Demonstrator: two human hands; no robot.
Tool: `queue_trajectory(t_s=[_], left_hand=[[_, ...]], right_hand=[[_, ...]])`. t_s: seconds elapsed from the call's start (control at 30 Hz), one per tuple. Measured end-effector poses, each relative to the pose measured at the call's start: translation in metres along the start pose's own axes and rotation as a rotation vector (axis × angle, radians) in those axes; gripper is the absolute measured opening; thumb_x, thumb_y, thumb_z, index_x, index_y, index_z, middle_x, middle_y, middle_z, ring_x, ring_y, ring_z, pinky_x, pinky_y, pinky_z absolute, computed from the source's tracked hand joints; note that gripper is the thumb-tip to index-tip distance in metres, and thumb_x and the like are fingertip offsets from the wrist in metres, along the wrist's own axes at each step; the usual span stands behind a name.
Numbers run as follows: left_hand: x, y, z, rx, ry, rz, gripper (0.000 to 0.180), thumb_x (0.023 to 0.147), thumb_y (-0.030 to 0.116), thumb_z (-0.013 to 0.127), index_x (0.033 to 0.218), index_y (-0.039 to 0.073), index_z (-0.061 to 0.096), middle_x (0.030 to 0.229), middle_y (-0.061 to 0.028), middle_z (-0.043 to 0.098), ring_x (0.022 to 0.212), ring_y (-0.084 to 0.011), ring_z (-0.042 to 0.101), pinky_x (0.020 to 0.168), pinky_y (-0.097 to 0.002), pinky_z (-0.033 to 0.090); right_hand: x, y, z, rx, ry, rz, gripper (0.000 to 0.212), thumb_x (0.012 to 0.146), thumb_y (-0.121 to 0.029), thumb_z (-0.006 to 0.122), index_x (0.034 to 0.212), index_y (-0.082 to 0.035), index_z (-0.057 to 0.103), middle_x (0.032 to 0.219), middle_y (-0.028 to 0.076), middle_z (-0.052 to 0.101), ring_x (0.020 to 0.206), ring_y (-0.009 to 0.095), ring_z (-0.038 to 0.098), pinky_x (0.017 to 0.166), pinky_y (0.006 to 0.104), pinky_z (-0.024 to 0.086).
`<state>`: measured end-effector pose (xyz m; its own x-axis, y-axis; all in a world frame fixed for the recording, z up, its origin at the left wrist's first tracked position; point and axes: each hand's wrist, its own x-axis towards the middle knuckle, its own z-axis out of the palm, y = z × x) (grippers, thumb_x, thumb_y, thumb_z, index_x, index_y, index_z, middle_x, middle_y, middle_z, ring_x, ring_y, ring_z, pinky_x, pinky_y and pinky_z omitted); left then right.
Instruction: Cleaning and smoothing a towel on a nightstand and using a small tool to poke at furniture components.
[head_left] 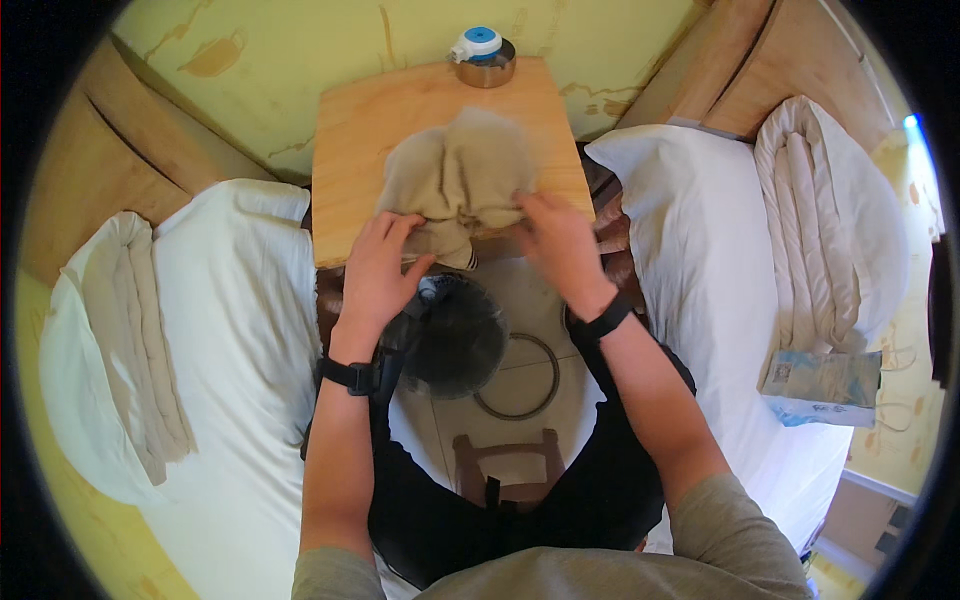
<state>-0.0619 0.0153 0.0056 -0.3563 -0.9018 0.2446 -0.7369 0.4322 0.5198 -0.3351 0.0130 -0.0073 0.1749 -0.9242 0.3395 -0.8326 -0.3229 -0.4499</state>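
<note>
A crumpled beige cloth, towel-like with dark stripes by its near edge, lies on the wooden tabletop. At its near left corner my left hand has closed its fingertips on the fabric. My right hand, slightly blurred, pinches the cloth's right edge between thumb and fingers. Between the two hands the fabric is bunched, and a striped flap hangs over the front edge of the tabletop. Just below my left hand, a dark bin stands on the tiled floor.
A metal bowl holding a white-and-blue device stands at the tabletop's back edge. White-covered beds flank both sides. A dark ring and brown wooden frame are between my legs. A plastic bag lies on the right bed.
</note>
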Motion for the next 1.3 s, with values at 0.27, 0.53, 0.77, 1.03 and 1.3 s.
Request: queue_trajectory(t_s=[0.27,0.53,0.77,1.03,1.3], left_hand=[[-0.004,-0.002,-0.003,0.011,0.030,-0.023,0.046,0.082,0.012,0.083,0.123,0.005,0.064,0.115,-0.0135,0.064,0.111,-0.0367,0.061,0.097,-0.0430,0.050],[-0.004,-0.002,-0.005,-0.013,0.017,0.010,0.050,0.079,0.011,0.084,0.124,0.005,0.064,0.116,-0.0135,0.065,0.110,-0.0358,0.062,0.096,-0.0435,0.051],[-0.001,0.003,0.000,0.014,0.011,-0.033,0.052,0.075,0.011,0.087,0.121,0.005,0.064,0.113,-0.0130,0.064,0.110,-0.0356,0.062,0.095,-0.0433,0.052],[-0.001,0.000,0.000,0.019,0.038,-0.020,0.058,0.070,0.009,0.089,0.122,0.008,0.064,0.113,-0.0115,0.064,0.111,-0.0348,0.062,0.095,-0.0433,0.052],[-0.005,0.000,0.002,0.038,0.033,-0.008,0.059,0.071,0.005,0.087,0.125,0.007,0.063,0.113,-0.0130,0.064,0.110,-0.0363,0.063,0.094,-0.0446,0.052]], right_hand=[[0.012,0.018,-0.017,0.121,-0.047,0.025,0.041,0.083,-0.009,0.076,0.123,-0.003,0.068,0.107,0.020,0.071,0.099,0.041,0.068,0.086,0.0479,0.055],[0.004,0.005,-0.013,-0.004,-0.021,0.001,0.036,0.082,-0.009,0.076,0.117,-0.005,0.070,0.105,0.019,0.071,0.099,0.041,0.069,0.085,0.0487,0.055],[0.006,-0.012,-0.010,0.120,-0.123,0.016,0.040,0.082,-0.013,0.079,0.120,-0.002,0.070,0.114,0.019,0.071,0.104,0.041,0.067,0.088,0.0453,0.056],[0.016,0.048,-0.047,0.105,0.052,0.109,0.035,0.084,-0.006,0.072,0.119,-0.005,0.071,0.112,0.019,0.073,0.104,0.041,0.068,0.090,0.0481,0.055],[0.001,-0.032,-0.002,-0.092,-0.031,-0.028,0.033,0.083,-0.008,0.073,0.116,-0.007,0.071,0.100,0.015,0.071,0.096,0.039,0.069,0.082,0.0473,0.057]])
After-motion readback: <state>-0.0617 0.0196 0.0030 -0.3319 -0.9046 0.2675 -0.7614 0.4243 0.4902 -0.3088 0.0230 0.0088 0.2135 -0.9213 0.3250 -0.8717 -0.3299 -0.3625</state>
